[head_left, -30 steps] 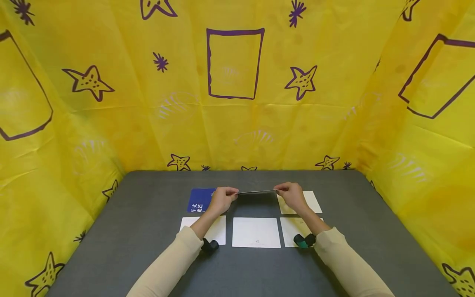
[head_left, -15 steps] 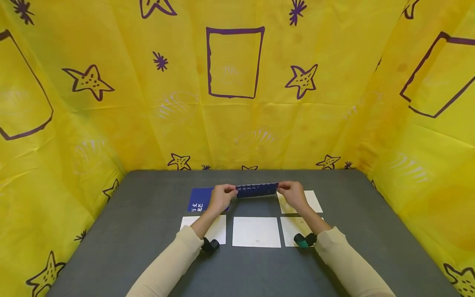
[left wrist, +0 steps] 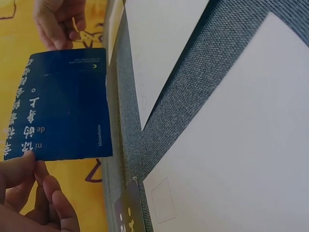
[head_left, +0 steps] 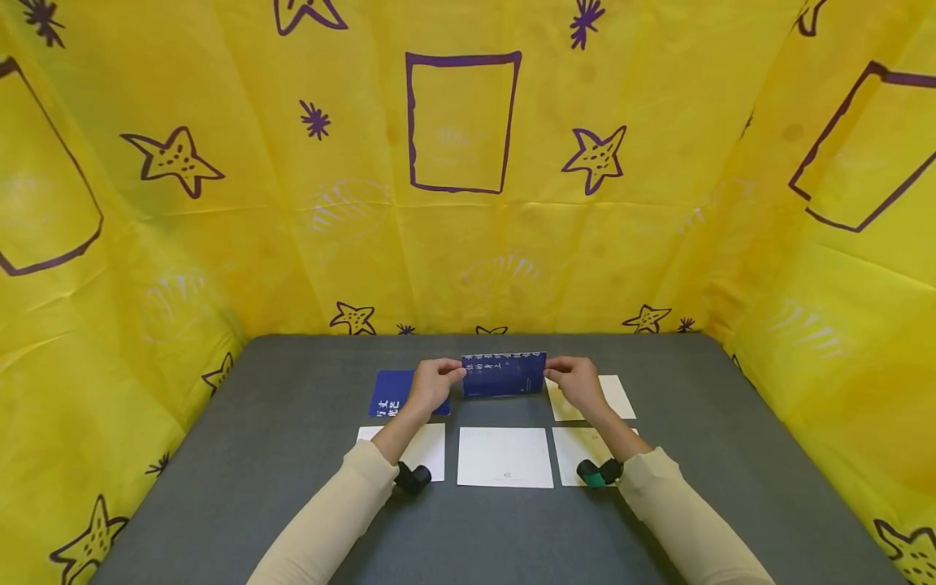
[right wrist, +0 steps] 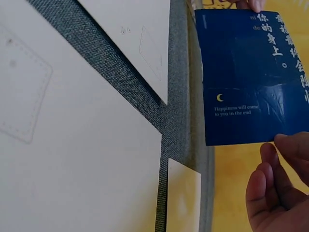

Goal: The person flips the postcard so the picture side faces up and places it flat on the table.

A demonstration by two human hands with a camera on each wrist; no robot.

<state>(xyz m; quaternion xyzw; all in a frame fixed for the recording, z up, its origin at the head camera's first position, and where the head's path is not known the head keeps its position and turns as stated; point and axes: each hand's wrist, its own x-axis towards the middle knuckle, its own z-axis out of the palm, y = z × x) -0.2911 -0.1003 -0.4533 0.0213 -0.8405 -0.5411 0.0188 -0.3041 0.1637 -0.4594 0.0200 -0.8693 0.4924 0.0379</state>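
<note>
A dark blue postcard with white Chinese lettering is held up above the back of the table, its printed face turned toward me. My left hand pinches its left edge between thumb and fingers. At the opposite edge, my right hand pinches it the same way. In the right wrist view, a small yellow moon and English text show on the postcard. Another blue card lies flat behind my left hand, partly covered by it. Behind my right hand lies a white card.
On the grey table, a front row holds a left white card, a middle white card and a right white card. The forearms partly cover the outer two. A yellow patterned cloth encloses the back and sides.
The postcard has tilted from nearly edge-on to upright, so its blue printed face now shows. Both hands keep their hold; the left hand has shifted slightly up and left.
</note>
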